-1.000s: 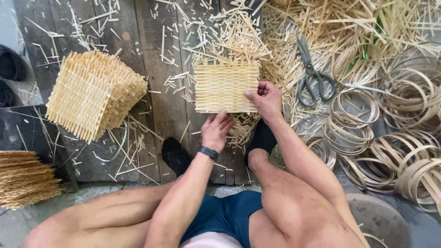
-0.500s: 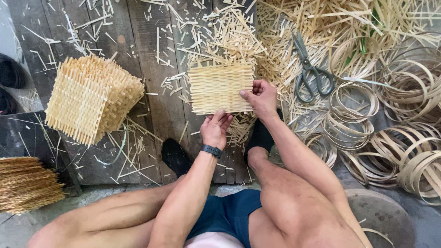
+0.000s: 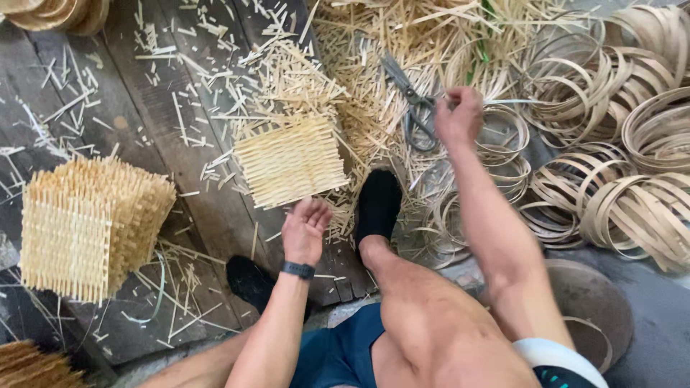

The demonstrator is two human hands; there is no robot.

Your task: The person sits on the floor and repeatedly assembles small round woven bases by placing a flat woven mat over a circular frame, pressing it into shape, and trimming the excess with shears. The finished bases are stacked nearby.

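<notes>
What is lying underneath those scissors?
The scissors rest on a heap of loose pale bamboo strips, which spreads over the dark wooden floor. The right hand reaches beside their handles. What lies beneath the heap is covered by the strips.

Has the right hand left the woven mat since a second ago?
Yes. The right hand has gone rightward off the woven mat to the scissors; the left hand stays below the mat.

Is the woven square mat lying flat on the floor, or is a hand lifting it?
Flat. The woven mat rests on the floor planks; left hand is just below it, right hand by the scissors.
</notes>
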